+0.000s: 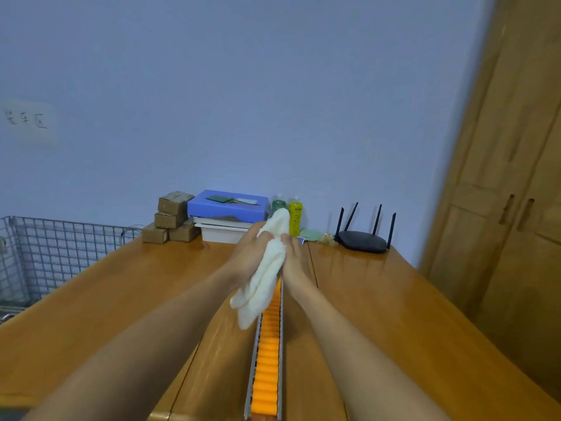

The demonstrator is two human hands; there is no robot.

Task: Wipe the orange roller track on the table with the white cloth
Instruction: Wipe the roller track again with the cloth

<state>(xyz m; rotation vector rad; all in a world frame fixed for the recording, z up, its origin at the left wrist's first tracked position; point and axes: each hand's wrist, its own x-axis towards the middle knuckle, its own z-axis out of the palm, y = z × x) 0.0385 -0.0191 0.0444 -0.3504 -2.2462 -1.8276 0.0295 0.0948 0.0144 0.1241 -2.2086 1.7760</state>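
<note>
The orange roller track (267, 357) in its grey metal frame runs lengthwise down the wooden table (121, 299), from the bottom edge of the view away from me. Its far end is hidden under the white cloth (265, 270). My left hand (250, 253) and my right hand (293, 259) press the cloth between them, palms facing each other, over the track's far part. The cloth's top sticks up above my fingers and its lower corner hangs down over the track's left rail.
At the table's far edge stand several small cardboard boxes (171, 217), a blue box on white books (227, 211), a green jar (278, 205), a yellow bottle (295, 218) and a black router (364, 238). A wire basket (54, 250) is left, a wooden wardrobe (510, 192) right.
</note>
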